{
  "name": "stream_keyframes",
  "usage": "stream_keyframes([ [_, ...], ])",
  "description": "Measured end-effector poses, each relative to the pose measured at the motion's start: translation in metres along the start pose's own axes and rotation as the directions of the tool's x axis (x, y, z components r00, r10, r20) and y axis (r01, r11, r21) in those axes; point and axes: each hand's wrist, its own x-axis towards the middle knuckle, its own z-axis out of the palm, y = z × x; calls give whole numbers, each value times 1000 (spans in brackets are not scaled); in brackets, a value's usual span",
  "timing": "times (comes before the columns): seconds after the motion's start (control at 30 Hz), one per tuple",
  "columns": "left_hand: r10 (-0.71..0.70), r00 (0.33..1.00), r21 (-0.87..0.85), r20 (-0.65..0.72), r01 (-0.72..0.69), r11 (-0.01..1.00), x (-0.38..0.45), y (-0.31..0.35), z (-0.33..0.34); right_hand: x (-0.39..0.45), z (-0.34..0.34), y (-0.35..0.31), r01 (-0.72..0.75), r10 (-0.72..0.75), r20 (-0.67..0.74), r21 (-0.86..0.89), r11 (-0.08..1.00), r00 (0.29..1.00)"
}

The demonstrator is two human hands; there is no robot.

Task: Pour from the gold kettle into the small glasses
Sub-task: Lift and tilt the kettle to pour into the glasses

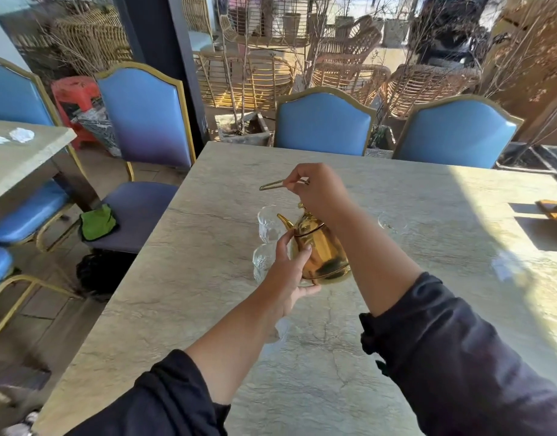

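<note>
I pinch the thin wire handle (272,185) in my right hand (318,191) and cup the gold kettle (323,251) with my left hand (291,272), mid-table, spout tipped over the nearest small glasses (268,226). I judge pouring is beginning; next, tilt slowly.

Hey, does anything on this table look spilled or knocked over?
No spill shows on the table. The gold kettle is tilted, spout toward the glasses, but both hands hold it, left hand and right hand.
</note>
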Motion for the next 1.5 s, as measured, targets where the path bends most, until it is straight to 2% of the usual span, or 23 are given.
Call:
stream_keyframes([
  [0.63,-89,996,-40,17,90,995,0,13,-3,18,11,-6,-57,59,23,-91,994,998],
  [1.5,-92,996,-39,21,93,995,-2,14,-4,13,7,-16,-59,67,56,-136,989,996],
])
